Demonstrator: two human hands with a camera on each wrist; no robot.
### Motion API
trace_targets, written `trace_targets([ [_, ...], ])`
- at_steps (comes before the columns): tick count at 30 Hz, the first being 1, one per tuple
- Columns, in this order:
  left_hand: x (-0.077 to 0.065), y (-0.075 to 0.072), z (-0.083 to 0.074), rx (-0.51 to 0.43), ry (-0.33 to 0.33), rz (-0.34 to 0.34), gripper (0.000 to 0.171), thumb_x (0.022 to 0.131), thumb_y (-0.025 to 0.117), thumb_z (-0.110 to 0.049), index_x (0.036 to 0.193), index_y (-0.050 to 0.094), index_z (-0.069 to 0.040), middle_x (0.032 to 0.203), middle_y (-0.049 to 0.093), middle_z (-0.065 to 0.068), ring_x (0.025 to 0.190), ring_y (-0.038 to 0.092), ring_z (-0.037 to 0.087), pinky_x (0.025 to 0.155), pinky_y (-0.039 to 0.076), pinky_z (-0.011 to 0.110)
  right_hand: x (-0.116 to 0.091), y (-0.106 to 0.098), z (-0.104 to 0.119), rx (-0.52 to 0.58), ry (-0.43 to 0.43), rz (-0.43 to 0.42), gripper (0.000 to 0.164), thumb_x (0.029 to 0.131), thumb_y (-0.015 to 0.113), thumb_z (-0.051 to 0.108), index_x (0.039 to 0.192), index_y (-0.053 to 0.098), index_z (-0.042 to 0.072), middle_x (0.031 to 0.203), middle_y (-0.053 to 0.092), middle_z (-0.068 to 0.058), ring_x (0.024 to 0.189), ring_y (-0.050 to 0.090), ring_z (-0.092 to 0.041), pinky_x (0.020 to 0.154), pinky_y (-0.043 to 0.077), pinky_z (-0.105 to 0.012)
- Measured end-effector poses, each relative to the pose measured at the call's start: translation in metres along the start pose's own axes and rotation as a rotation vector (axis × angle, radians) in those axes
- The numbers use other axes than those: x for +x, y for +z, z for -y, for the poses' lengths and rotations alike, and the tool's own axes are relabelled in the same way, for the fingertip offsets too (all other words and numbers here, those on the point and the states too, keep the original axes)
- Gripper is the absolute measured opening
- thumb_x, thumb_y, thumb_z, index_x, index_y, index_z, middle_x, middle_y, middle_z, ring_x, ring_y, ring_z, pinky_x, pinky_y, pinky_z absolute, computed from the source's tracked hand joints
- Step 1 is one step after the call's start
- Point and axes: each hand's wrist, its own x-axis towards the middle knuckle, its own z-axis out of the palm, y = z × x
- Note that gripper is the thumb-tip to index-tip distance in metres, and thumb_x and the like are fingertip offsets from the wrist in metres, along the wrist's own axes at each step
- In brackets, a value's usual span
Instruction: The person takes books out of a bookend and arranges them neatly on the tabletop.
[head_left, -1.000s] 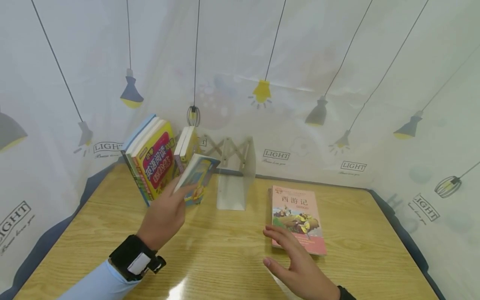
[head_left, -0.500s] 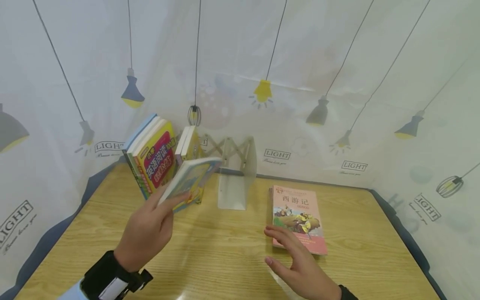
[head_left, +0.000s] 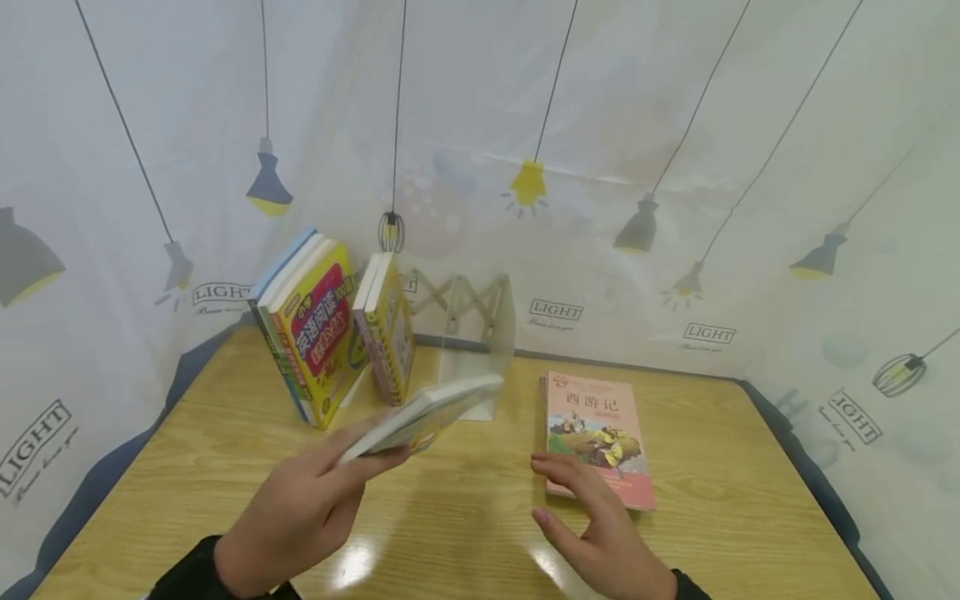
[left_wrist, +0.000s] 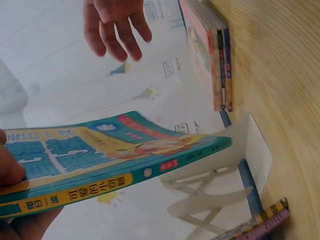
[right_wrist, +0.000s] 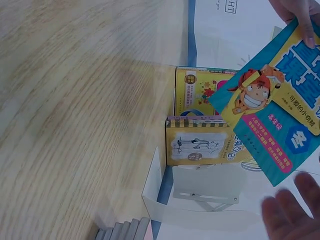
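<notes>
My left hand [head_left: 300, 508] grips a thin teal and yellow book [head_left: 423, 417] by one end, thumb on one cover and fingers on the other. Held above the table, the book tilts with its far end toward the right. In the right wrist view its teal cover [right_wrist: 270, 107] shows a cartoon face in a red cap. My right hand [head_left: 600, 533] hovers, fingers apart and holding nothing, near the front of a stack of pink-covered books [head_left: 596, 442]. The left wrist view shows several spines in that stack [left_wrist: 220, 70].
An expandable metal bookend [head_left: 480, 333] stands at the back middle. Left of it, two slim yellow books [head_left: 390, 329] stand upright, and several larger books [head_left: 311, 333] lean farther left. A lamp-print curtain [head_left: 600, 100] rises behind the wooden table [head_left: 720, 500].
My left hand has drawn the teal book away from the standing books, toward me and to the right, tipping it flatter. The slim yellow books are now uncovered. My right hand stays nearly still.
</notes>
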Motion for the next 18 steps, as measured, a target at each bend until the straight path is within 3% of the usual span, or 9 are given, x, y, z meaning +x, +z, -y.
trace_targets([
  [4, 0.004, 0.003, -0.01, -0.048, 0.047, 0.055, 0.036, 0.109, 0.038, -0.014, 0.128, 0.068, -0.01, 0.137, 0.061, 0.014, 0.115, 0.067, 0.025, 0.088, 0.054, 0.019, 0.003, 0.0, -0.002, -0.03, -0.069, -0.171, 0.058, 0.081, 0.074, -0.01, 0.134, 0.057, 0.007, 0.142, 0.052, -0.013, 0.134, 0.048, -0.019, 0.109, 0.039, -0.02],
  [7, 0.007, 0.007, -0.017, -0.07, 0.075, 0.089, 0.035, 0.109, 0.038, -0.012, 0.127, 0.067, -0.013, 0.135, 0.062, 0.013, 0.109, 0.07, 0.023, 0.085, 0.056, 0.021, 0.004, 0.0, -0.005, -0.019, -0.106, -0.234, 0.055, 0.083, 0.075, -0.006, 0.134, 0.056, 0.001, 0.145, 0.05, -0.017, 0.139, 0.044, -0.022, 0.113, 0.035, -0.019],
  [11, 0.011, 0.011, -0.023, -0.125, 0.098, 0.115, 0.033, 0.109, 0.039, -0.012, 0.125, 0.068, -0.016, 0.134, 0.063, 0.011, 0.105, 0.071, 0.019, 0.078, 0.055, 0.016, 0.005, 0.002, -0.008, -0.016, -0.136, -0.208, 0.055, 0.092, 0.073, 0.013, 0.141, 0.051, -0.002, 0.148, 0.048, -0.016, 0.141, 0.042, -0.021, 0.114, 0.034, -0.018],
  [16, 0.012, 0.011, -0.031, -0.236, 0.091, 0.188, 0.033, 0.108, 0.041, -0.015, 0.13, 0.066, -0.018, 0.135, 0.063, 0.009, 0.107, 0.07, 0.015, 0.081, 0.054, 0.014, 0.006, 0.005, -0.007, -0.064, -0.191, -0.165, 0.055, 0.099, 0.064, 0.027, 0.141, 0.05, -0.005, 0.142, 0.053, -0.016, 0.132, 0.05, -0.021, 0.111, 0.038, -0.019],
  [17, 0.012, 0.01, -0.033, -0.247, 0.089, 0.222, 0.034, 0.108, 0.04, -0.017, 0.132, 0.064, -0.018, 0.136, 0.063, 0.007, 0.106, 0.069, 0.013, 0.081, 0.053, 0.013, 0.005, 0.005, -0.007, -0.092, -0.202, -0.162, 0.052, 0.101, 0.061, 0.03, 0.139, 0.051, -0.004, 0.138, 0.056, -0.015, 0.127, 0.053, -0.02, 0.108, 0.04, -0.018],
  [18, 0.014, 0.008, -0.035, -0.34, 0.003, 0.327, 0.034, 0.109, 0.041, -0.022, 0.135, 0.063, -0.023, 0.133, 0.064, 0.002, 0.1, 0.068, 0.008, 0.077, 0.052, 0.012, 0.005, 0.006, -0.006, -0.119, -0.218, -0.162, 0.049, 0.101, 0.059, 0.031, 0.137, 0.054, -0.003, 0.133, 0.059, -0.013, 0.121, 0.056, -0.019, 0.104, 0.042, -0.017],
])
